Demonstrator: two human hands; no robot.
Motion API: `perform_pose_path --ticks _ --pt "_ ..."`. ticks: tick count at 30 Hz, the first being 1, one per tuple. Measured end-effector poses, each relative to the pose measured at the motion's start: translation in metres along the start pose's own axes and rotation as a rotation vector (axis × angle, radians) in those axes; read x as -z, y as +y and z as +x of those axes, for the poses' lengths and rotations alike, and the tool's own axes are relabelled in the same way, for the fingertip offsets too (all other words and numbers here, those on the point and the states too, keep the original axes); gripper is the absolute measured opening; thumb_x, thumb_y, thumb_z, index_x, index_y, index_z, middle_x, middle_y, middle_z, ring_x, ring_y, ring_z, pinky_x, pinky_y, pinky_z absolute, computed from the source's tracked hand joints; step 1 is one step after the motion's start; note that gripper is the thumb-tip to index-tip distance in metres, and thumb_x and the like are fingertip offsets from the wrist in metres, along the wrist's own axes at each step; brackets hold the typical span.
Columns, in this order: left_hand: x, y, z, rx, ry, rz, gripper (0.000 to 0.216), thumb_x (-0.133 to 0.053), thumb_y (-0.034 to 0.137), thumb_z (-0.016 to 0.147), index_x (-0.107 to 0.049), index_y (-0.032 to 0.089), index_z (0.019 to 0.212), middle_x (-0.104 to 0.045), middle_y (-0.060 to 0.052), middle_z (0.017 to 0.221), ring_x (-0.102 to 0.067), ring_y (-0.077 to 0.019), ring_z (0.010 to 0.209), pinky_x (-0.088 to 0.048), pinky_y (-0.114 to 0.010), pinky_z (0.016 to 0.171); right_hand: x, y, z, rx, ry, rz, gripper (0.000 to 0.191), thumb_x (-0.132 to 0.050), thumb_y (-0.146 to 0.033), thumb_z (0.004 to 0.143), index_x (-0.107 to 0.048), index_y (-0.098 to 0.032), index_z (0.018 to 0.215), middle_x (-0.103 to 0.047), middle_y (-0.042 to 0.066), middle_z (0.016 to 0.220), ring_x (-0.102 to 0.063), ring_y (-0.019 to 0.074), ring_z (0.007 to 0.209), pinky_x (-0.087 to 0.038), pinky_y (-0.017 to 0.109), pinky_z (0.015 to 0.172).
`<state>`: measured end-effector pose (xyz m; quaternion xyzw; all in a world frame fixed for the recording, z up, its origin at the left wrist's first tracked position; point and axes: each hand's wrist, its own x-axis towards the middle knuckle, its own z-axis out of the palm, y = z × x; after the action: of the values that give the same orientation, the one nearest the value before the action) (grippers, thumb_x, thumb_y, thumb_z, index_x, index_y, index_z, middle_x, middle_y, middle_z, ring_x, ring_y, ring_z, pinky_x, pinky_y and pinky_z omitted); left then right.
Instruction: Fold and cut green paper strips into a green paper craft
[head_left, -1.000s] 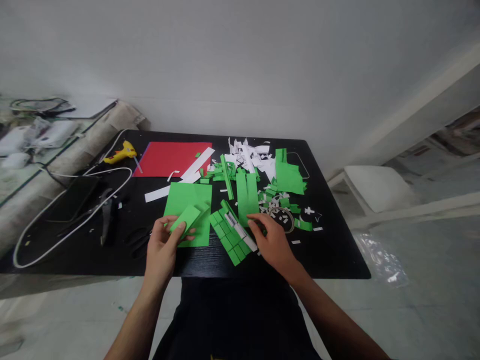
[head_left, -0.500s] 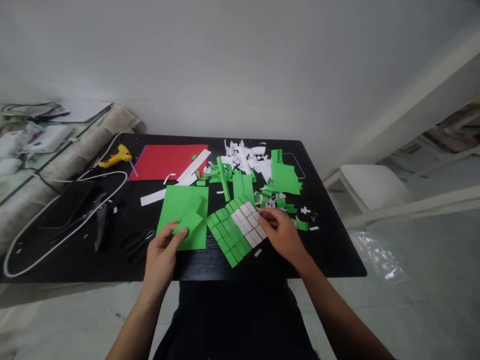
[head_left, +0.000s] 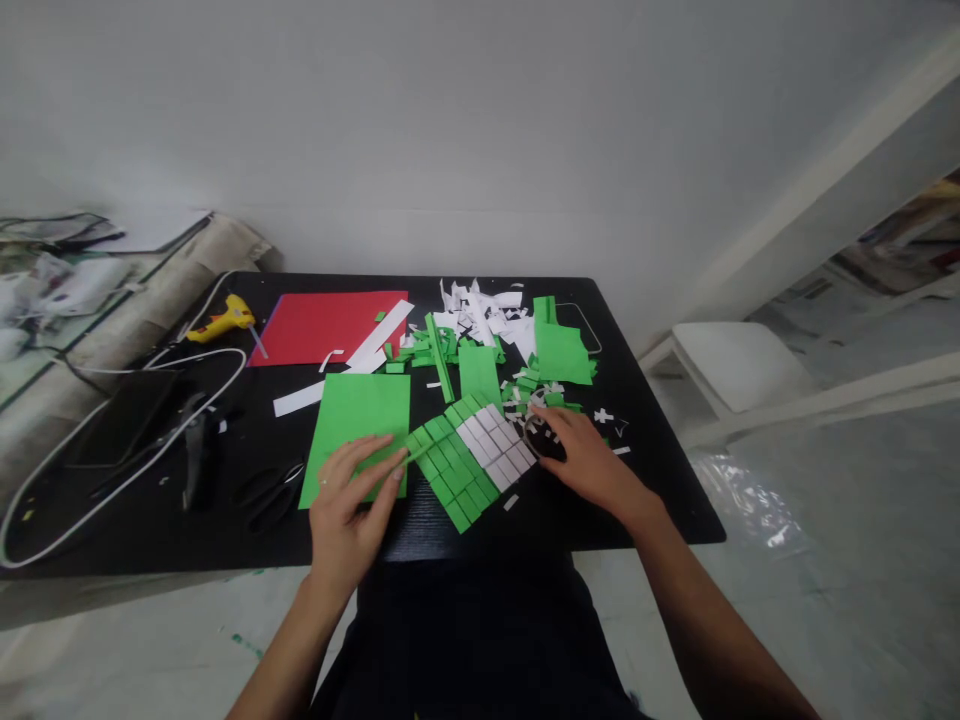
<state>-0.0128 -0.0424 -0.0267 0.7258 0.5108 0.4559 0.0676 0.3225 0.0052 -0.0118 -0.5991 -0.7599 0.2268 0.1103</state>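
My left hand (head_left: pixel 356 500) pinches a small green paper piece (head_left: pixel 417 455), seen almost edge-on, at the left corner of a woven-looking paper panel (head_left: pixel 456 470). That panel has green blocks on its left and white blocks on its right, and it lies turned at an angle on the table. Under my left hand rests a green paper sheet (head_left: pixel 367 405). My right hand (head_left: pixel 581 450) is at the panel's right corner, thumb and forefinger apart in a curve, holding nothing that I can see. Whether its fingertips touch the panel I cannot tell.
On the black table (head_left: pixel 420 535), white scraps (head_left: pixel 480 310) and green scraps (head_left: pixel 532 380) lie behind the panel. A red sheet (head_left: pixel 322 325), a yellow glue gun (head_left: pixel 225 320), scissors (head_left: pixel 274 495), a looped white cable (head_left: pixel 169 462) and pliers-like tool (head_left: pixel 196 455) are to the left.
My left hand has moved right, bringing the green paper piece to the panel's corner and tilting it edge-on. My right hand has shifted slightly right, its fingers opening off the panel's white part.
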Motion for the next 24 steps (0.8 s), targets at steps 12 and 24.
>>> perform_pose_path --ticks 12,24 --pt "0.034 -0.019 -0.001 -0.022 -0.317 0.026 0.034 -0.057 0.025 0.098 -0.068 0.026 0.130 -0.065 -0.011 0.143 -0.059 -0.0300 0.134 -0.048 -0.052 0.112 0.021 -0.014 0.005 0.030 0.413 0.569 0.058 -0.072 -0.041 0.091 -0.055 -0.032 0.145 -0.057 0.011 0.135 -0.066 0.0299 0.115 -0.062 0.047 0.093" --pt "0.118 -0.096 0.006 0.474 -0.588 0.527 0.032 -0.060 0.042 0.082 -0.068 0.021 0.104 -0.076 -0.011 0.107 -0.073 -0.0341 0.102 -0.056 -0.046 0.091 0.014 -0.054 -0.001 0.135 0.017 1.039 0.049 -0.069 -0.041 0.095 -0.054 -0.036 0.141 -0.055 0.010 0.148 -0.063 0.0318 0.129 -0.060 0.053 0.101"
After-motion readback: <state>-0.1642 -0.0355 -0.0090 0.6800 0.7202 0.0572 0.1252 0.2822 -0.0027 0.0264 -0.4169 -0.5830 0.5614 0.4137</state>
